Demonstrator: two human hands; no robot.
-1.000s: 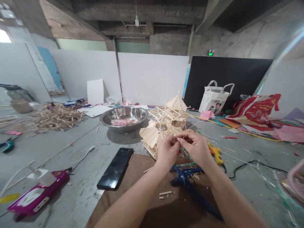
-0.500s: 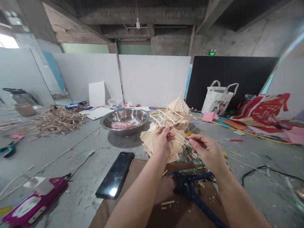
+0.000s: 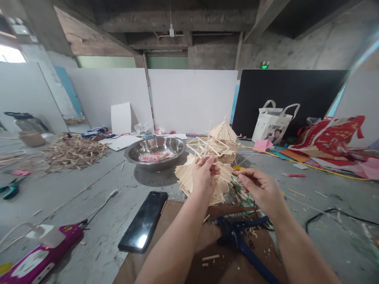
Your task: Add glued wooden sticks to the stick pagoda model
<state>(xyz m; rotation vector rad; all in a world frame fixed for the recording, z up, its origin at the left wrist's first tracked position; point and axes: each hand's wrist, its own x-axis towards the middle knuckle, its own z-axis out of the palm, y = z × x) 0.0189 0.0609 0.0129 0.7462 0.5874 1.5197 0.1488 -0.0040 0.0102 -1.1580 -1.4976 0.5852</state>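
Observation:
My left hand [image 3: 205,175] is closed in a pinch at the lower edge of an open frame of thin wooden sticks [image 3: 201,146], from which one stick points upward. Below and behind it stands a layered model with a stick roof [image 3: 186,173], partly covered by my left hand. Behind the frame rises a pointed stick roof [image 3: 224,130]. To the right, my right hand [image 3: 263,191] has thumb and forefinger pressed together, apart from the frame; whatever sits between those fingertips is too small to make out.
Blue-handled cutters [image 3: 237,232] lie on a brown board [image 3: 177,228] among stick scraps. Left of it are a black phone [image 3: 143,221] and a purple power strip [image 3: 44,252]. A steel basin [image 3: 130,156] holds a plastic packet; farther left is a stick pile [image 3: 74,152].
My left hand has shifted slightly right, and my right hand has moved slightly right and down. Both keep their pinch. The view has tilted a little.

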